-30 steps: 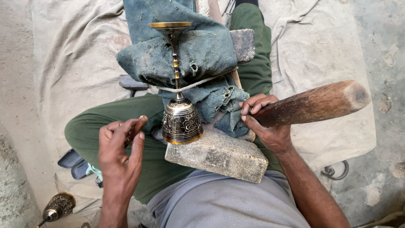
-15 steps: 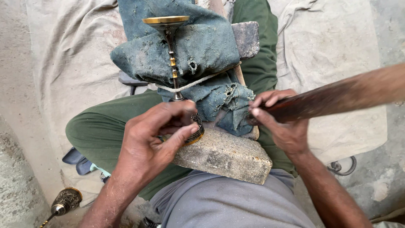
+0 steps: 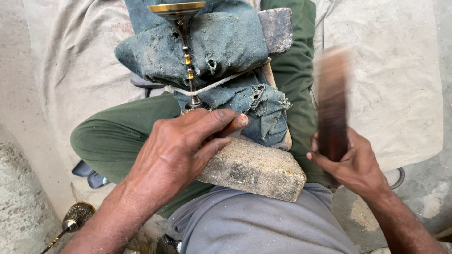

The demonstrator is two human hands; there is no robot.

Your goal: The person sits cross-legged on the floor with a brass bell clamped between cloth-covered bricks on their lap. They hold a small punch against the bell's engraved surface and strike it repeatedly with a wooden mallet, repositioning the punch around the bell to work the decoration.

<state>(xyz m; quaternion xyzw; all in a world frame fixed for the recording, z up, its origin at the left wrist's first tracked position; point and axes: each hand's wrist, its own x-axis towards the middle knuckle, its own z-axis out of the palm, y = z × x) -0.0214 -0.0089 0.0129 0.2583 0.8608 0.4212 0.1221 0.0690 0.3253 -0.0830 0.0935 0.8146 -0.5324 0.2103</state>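
Now upright: mallet (image 3: 332,103) (previously level).

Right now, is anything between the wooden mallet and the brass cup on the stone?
Yes. The left hand lies over the brass cup, hiding its bowl. The mallet is raised in the right hand, off to the side, apart from the stone.
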